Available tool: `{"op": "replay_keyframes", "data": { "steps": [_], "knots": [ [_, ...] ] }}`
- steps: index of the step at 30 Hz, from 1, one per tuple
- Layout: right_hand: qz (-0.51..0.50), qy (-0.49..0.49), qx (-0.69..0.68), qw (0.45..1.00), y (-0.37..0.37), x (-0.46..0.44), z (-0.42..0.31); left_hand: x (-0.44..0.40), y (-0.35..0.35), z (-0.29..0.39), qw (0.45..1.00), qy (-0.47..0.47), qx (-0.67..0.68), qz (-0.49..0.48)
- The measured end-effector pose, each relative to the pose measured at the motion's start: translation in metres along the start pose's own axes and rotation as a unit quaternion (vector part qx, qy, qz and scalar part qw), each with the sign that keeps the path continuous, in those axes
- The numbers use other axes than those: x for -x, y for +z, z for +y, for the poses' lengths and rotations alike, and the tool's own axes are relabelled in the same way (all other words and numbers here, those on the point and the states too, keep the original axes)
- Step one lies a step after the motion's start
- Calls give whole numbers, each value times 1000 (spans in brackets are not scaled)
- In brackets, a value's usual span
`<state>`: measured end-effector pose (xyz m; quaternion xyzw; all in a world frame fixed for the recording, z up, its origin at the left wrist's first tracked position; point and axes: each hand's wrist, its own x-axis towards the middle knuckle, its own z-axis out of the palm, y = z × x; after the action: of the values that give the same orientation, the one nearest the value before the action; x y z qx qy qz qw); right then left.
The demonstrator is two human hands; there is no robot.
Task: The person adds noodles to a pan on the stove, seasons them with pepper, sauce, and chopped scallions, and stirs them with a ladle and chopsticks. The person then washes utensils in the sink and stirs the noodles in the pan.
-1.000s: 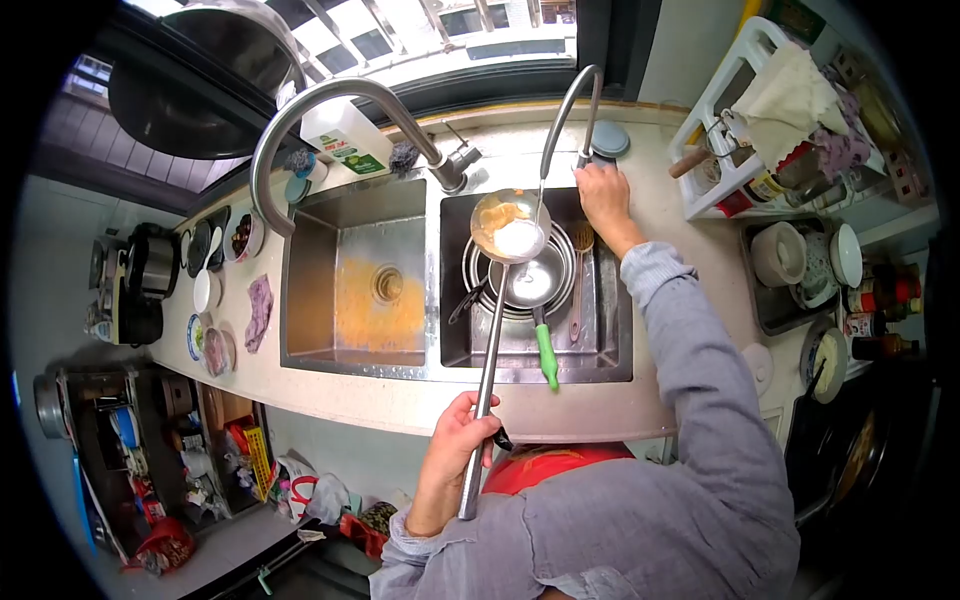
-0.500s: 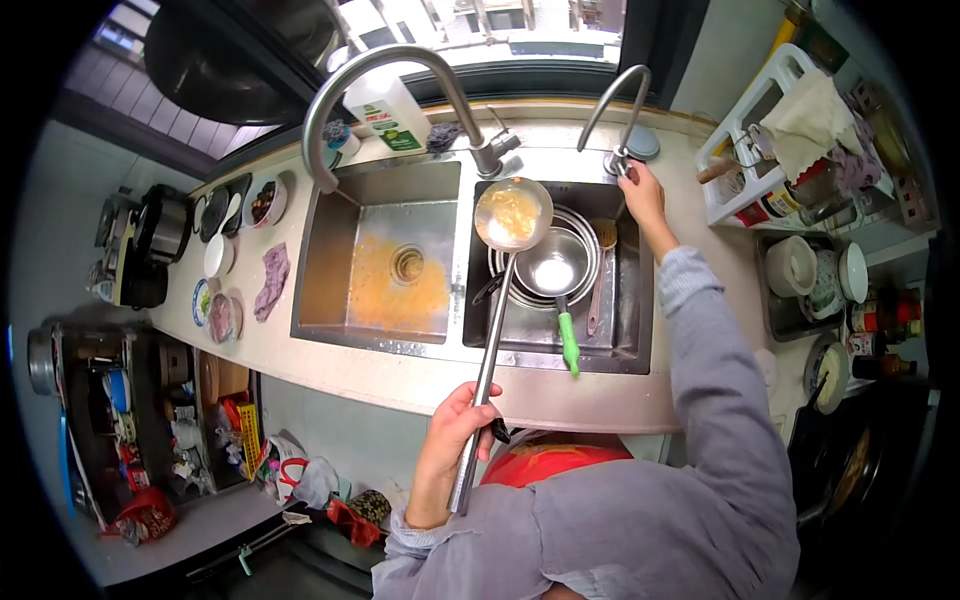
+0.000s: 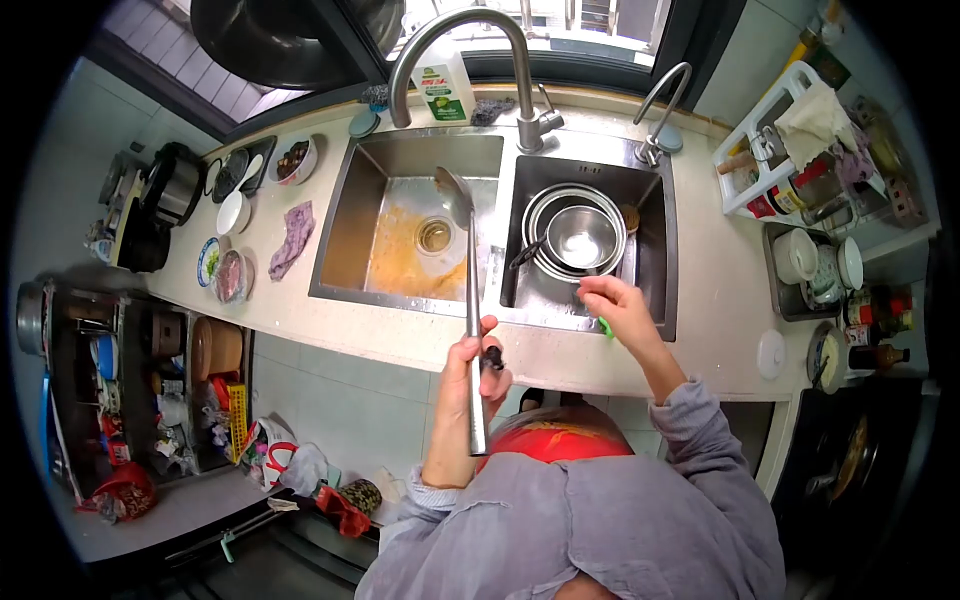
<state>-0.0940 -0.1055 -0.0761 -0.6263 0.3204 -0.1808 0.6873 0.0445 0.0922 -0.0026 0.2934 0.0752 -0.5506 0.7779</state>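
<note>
My left hand (image 3: 466,385) is wrapped round the long metal handle of a ladle (image 3: 474,290). The ladle's bowl is tipped on its side over the left sink basin (image 3: 350,240), where orange-yellow residue lies around the drain (image 3: 434,236). Above the front of the right basin (image 3: 655,260) is my right hand (image 3: 620,308), fingers loosely extended and apparently holding nothing. Just beyond it, a small metal pan (image 3: 580,236) sits within nested steel bowls (image 3: 535,215). A green handle (image 3: 606,326) shows partly beneath my right hand.
A large faucet (image 3: 525,80) arches over the left basin, and a smaller one (image 3: 655,130) stands behind the right. Bowls (image 3: 233,212) and a purple cloth (image 3: 293,240) are on the left counter. A white rack (image 3: 740,150) stands on the right.
My right hand has left the small faucet and come down over the right basin's front. The ladle, level with yellowish contents before, has moved left over the left basin and tipped sideways.
</note>
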Motion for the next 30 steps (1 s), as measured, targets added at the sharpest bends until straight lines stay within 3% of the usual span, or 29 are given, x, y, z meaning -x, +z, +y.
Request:
{"op": "replay_keyframes", "data": {
  "steps": [1,6,11,15,16,18,19,20,21,22,23,27,30],
  "knots": [
    [-8,-32,31,999,9,9,-3,-1,-4,-6,1000,0,7,-12],
    [-48,2,1,999,46,65,-60,-3,-19,-31,993,-23,38,-105],
    [-113,-15,73,991,66,112,-72,-3,-27,-38,996,-32,-5,-81],
    [-90,31,57,994,66,134,-53,-1,-26,-55,985,-27,-171,-15],
    [-69,-14,84,994,68,140,-44,1,-25,-65,978,0,-207,2],
    [6,-21,198,980,80,154,-36,9,-35,-70,945,24,-325,-18],
    [51,32,154,986,84,159,-29,13,-26,-77,923,43,-382,3],
    [60,-11,188,980,82,169,-30,19,-16,-82,908,49,-415,-17],
    [14,43,131,990,72,170,-44,20,-7,-85,892,76,-445,-26],
    [20,-71,66,995,64,166,-19,20,2,-92,881,91,-463,-33],
    [7,-57,22,998,57,167,-1,27,16,-104,875,98,-471,-55],
    [-5,92,-114,989,-7,269,-55,65,57,-167,852,45,-486,-188],
    [124,23,-195,973,-33,327,-29,76,78,-221,800,-24,-508,-319]
  ]
}}
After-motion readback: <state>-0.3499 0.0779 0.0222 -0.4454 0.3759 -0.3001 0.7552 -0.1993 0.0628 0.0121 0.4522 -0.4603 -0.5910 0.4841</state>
